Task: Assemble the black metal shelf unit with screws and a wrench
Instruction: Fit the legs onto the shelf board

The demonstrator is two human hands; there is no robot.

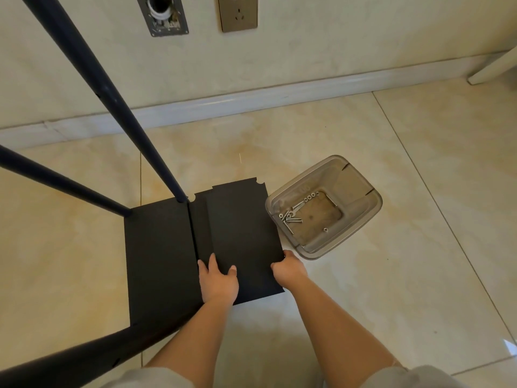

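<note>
A black shelf frame stands on the floor: its bottom panel (159,253) carries black metal poles (117,107) that rise toward me. Beside it lie stacked loose black shelf panels (240,219) with notched corners. My left hand (218,278) rests flat on the top panel near its front left edge, fingers straight. My right hand (289,267) grips the panel's right front edge, fingers curled under it. A clear plastic tub (361,217) to the right holds several silver screws (292,218) and nuts (310,196). No wrench is visible.
Beige tiled floor (405,275) stretches to the right and front. A white baseboard (251,102) and wall with an outlet (237,12) and a pipe plate (163,15) lie behind. A white furniture leg (492,68) stands at far right.
</note>
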